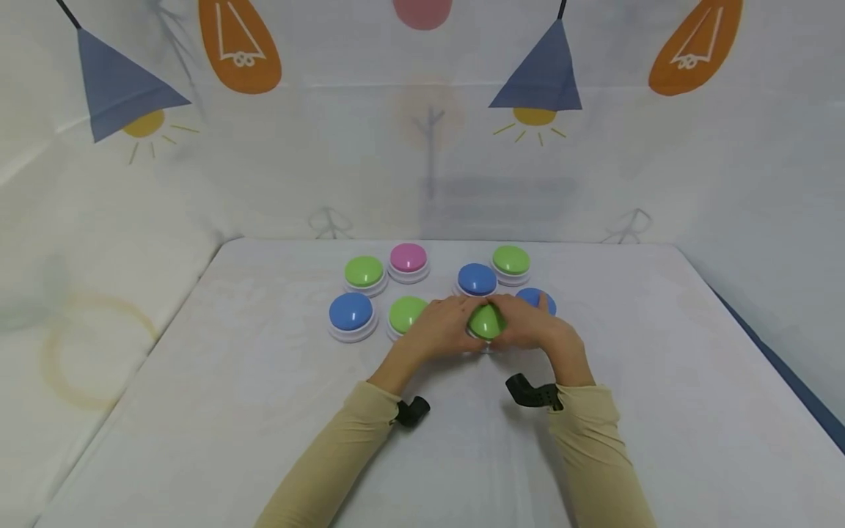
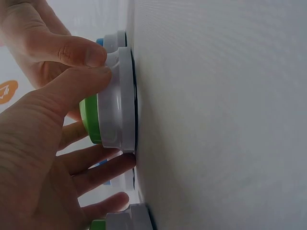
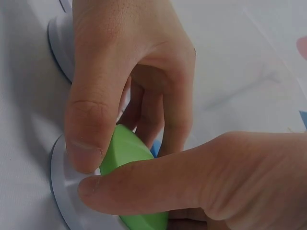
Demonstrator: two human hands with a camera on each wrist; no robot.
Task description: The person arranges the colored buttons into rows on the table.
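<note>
A green push button (image 1: 487, 322) on a round white base stands on the white table, with both hands around it. My left hand (image 1: 449, 326) grips its left side, thumb on the near side of the base and fingers curving round, as the left wrist view shows. From the other side my right hand (image 1: 524, 323) holds it, its thumb (image 3: 139, 184) on the base beside the left thumb (image 3: 86, 139). Just behind is a blue button (image 1: 477, 279). Another blue button (image 1: 536, 298) is partly covered by the right hand, and a second green button (image 1: 406, 314) by the left.
Farther left stand a blue button (image 1: 350, 311), a green button (image 1: 364, 271) and a pink button (image 1: 408, 257). One more green button (image 1: 511, 259) is at the back right. A white printed cloth (image 1: 370, 161) hangs behind the table (image 1: 264, 381).
</note>
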